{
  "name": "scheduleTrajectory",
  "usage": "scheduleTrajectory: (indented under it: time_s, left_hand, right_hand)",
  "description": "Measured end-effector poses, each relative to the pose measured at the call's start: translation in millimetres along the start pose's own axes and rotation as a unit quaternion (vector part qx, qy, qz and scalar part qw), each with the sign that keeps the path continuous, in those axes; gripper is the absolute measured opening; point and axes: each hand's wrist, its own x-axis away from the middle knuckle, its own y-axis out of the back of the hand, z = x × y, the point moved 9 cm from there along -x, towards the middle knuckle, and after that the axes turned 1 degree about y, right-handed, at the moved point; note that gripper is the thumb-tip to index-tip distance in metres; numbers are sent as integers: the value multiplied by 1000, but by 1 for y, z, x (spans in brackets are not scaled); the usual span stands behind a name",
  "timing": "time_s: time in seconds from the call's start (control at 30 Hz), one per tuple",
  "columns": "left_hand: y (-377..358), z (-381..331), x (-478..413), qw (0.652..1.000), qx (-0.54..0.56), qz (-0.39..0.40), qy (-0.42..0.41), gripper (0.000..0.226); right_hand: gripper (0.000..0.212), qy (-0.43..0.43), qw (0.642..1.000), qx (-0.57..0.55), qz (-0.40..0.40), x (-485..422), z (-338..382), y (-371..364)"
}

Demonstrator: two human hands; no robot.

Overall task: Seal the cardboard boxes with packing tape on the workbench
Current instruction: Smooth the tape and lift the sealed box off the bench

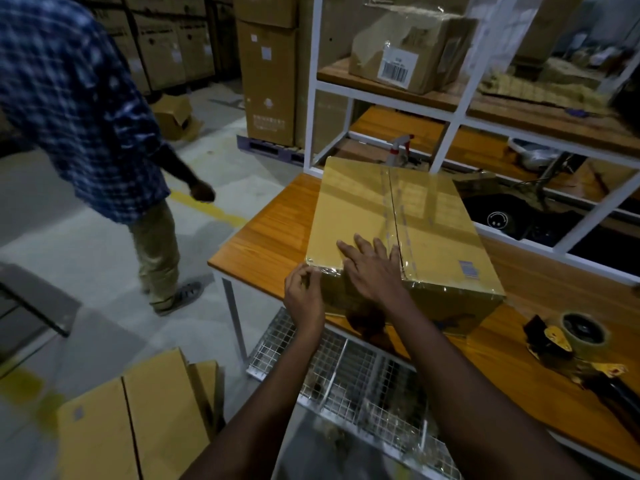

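Observation:
A closed cardboard box (433,216) stands on the wooden workbench (270,233), with clear tape running along its centre seam and along its near top edge. My right hand (372,268) lies flat on the box top near the front edge, fingers straight, pressing the tape. My left hand (304,292) is at the box's near left corner, its fingertips curled against the tape end there. A tape dispenser (575,341) with a roll lies on the bench to the right, apart from both hands.
Another person in a checked shirt (69,109) stands on the floor to the left. Flat cardboard boxes (138,420) lean below left. A wire basket (346,368) hangs under the bench. A white shelf frame (460,109) holding a box and a spray bottle (398,150) rises behind.

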Motion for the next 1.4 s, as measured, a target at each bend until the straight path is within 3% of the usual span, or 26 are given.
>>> scheduleTrajectory:
  time_s: [0.27,0.47,0.6,0.67,0.73,0.8,0.87,0.93,1.07,1.17,1.23,1.4]
  left_hand:
    - [5,2,-21,998,-64,-10,-6,12]
    - [2,-9,-28,976,-164,6,-140,11]
    - [7,-10,-36,953,-206,19,-223,27]
    - [11,-14,-49,924,-275,22,-264,42]
    - [-3,-24,-55,854,-383,84,-343,63]
    - [-23,-25,-50,759,-464,169,-424,60]
    - [-29,-23,-48,728,-473,209,-449,51]
    - [-28,-21,-49,726,-473,212,-451,50]
    - [-27,-24,-49,727,-475,202,-453,51]
    - [-27,-23,-48,741,-459,198,-448,51]
    - [-26,-26,-46,748,-443,189,-457,51]
    - [-21,-32,-44,750,-422,154,-487,49]
  right_hand:
    - [49,0,1000,12,-14,-1,1,0]
    - [48,1,999,27,-38,1,1,-2]
    - [49,6,998,36,-58,3,0,-1]
    - [54,8,997,46,-67,4,-1,-1]
    - [60,12,995,52,-84,4,1,-1]
    - [57,11,991,54,-122,5,1,2]
    - [49,20,981,42,-187,13,1,4]
    - [44,48,966,24,-254,25,-1,-1]
    - [52,51,944,-30,-325,45,-1,-13]
    - [50,46,893,-167,-416,58,18,16]
    - [48,82,866,-193,-454,52,45,41]
    - [48,104,879,-151,-440,3,74,51]
